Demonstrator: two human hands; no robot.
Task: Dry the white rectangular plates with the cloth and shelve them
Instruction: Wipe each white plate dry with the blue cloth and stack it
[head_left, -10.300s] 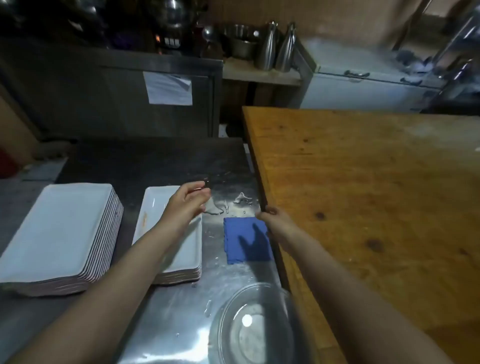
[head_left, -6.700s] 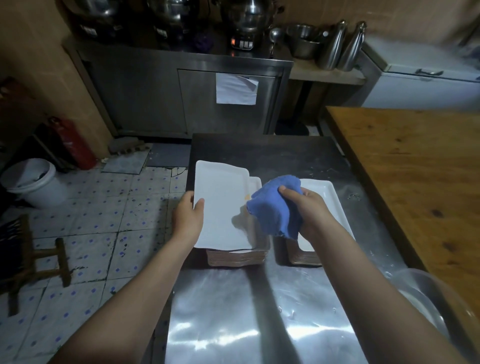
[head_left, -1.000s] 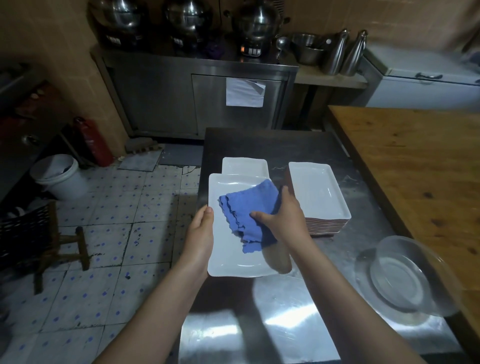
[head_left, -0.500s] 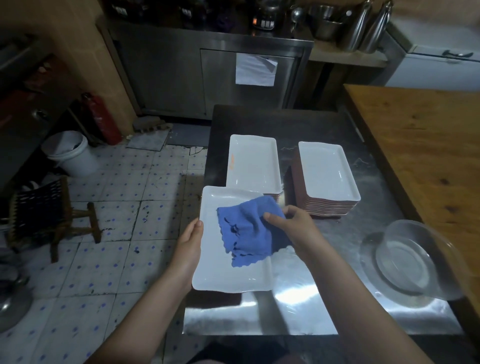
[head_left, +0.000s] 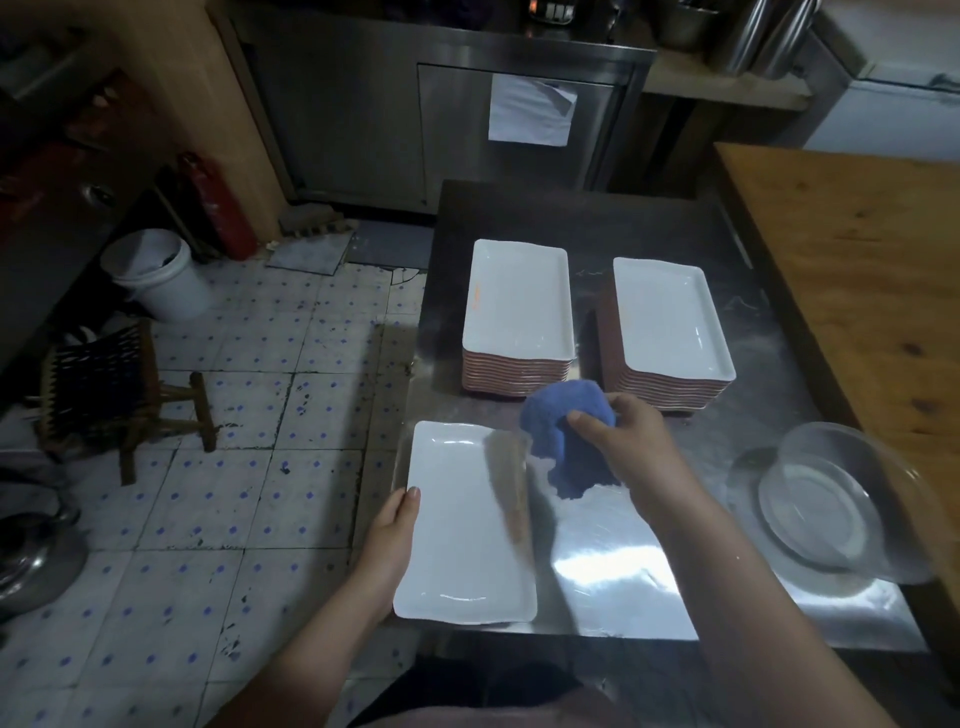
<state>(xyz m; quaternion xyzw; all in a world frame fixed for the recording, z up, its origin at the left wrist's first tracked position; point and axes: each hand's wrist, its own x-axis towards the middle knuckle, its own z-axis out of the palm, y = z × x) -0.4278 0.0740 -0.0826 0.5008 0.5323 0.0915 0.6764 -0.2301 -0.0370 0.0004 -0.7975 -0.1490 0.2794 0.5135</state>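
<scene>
White rectangular plate (head_left: 467, 525), one of many, lies lengthwise at the near left corner of a steel table (head_left: 623, 582), at six o'clock in the head view. The left hand (head_left: 387, 545) grips its left long edge, thumb hooked over the rim and the other fingers hidden beneath.

At the plate's one o'clock, the right hand (head_left: 623, 441) curls its fingers round a bunched blue cloth (head_left: 566, 426). The cloth sits just beside the plate's far right corner; whether it touches the rim cannot be told.

Two stacks of matching plates stand side by side at twelve o'clock, the left stack (head_left: 519, 306) and the right stack (head_left: 670, 322). A clear glass bowl (head_left: 841, 509) sits at three o'clock near a wooden table (head_left: 857, 260). A white bucket (head_left: 156, 275) and a stool (head_left: 119, 384) stand on the tiled floor at nine o'clock.

The drying step appears to be in hand, with the cloth off the plate's upper face. That face looks wiped, though the underside is out of sight. The next move likely calls for turning the plate to dry its back, or carrying it off. No shelf is in view, so the person would have to turn to find one, keeping a firm hold on the smooth plate.
</scene>
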